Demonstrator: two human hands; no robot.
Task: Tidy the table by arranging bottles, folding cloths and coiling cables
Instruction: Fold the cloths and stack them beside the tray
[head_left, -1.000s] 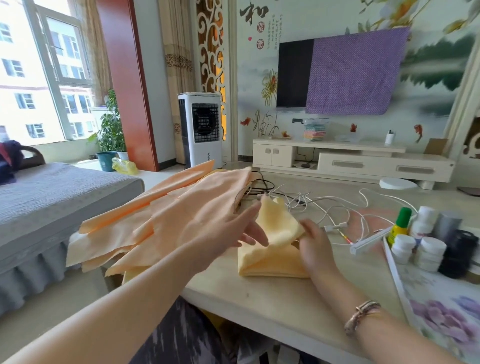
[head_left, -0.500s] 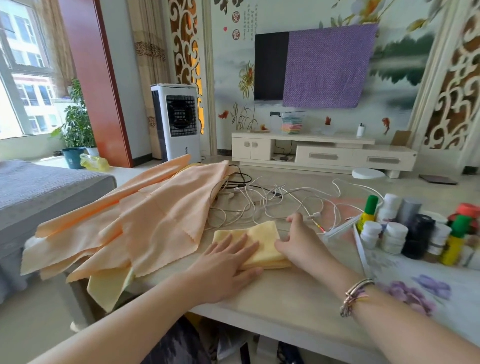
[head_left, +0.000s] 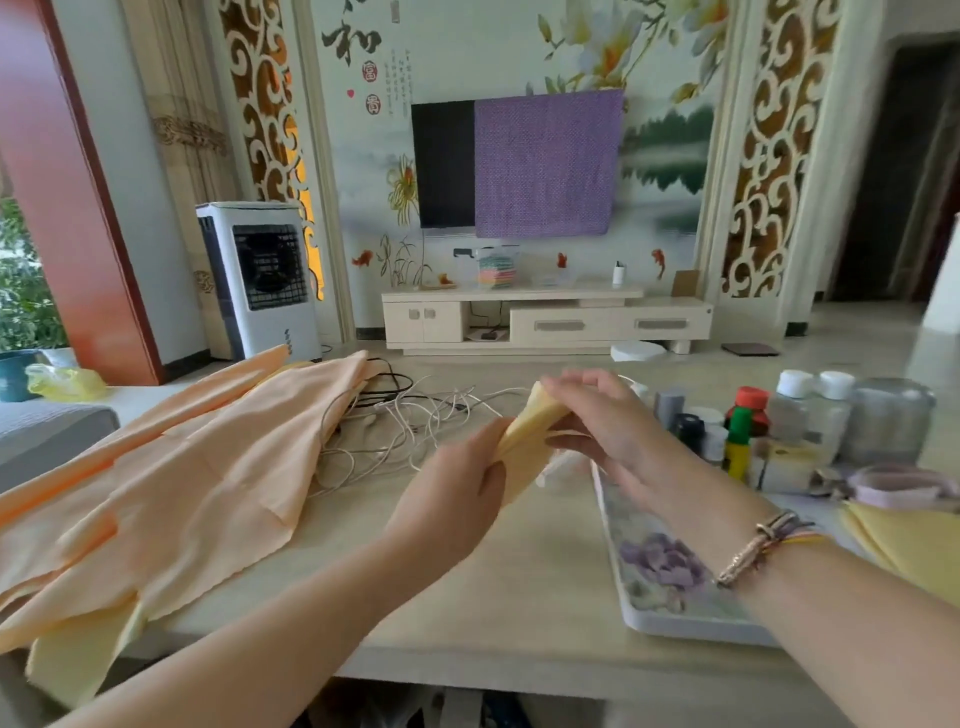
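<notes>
A folded yellow cloth (head_left: 524, 447) is lifted off the table, held between both hands. My left hand (head_left: 452, 499) grips its lower end. Gripping its upper end from the right is my right hand (head_left: 602, 421), fingers curled over the fold. A pile of unfolded peach cloths (head_left: 171, 483) spreads over the table's left side and hangs off its edge. Tangled white and black cables (head_left: 400, 421) lie behind the hands. Several bottles (head_left: 748, 421) stand grouped at the right, partly blurred.
A floral tray (head_left: 660, 577) lies on the table at the right, under my right forearm. More yellow cloth (head_left: 914, 551) and a pale tape roll (head_left: 904, 483) sit at the far right. The beige table (head_left: 467, 613) has its front edge close to me.
The folded yellow cloth was flat on the table under both hands; now both hands have lifted it and carried it to the right. The view has turned right.
</notes>
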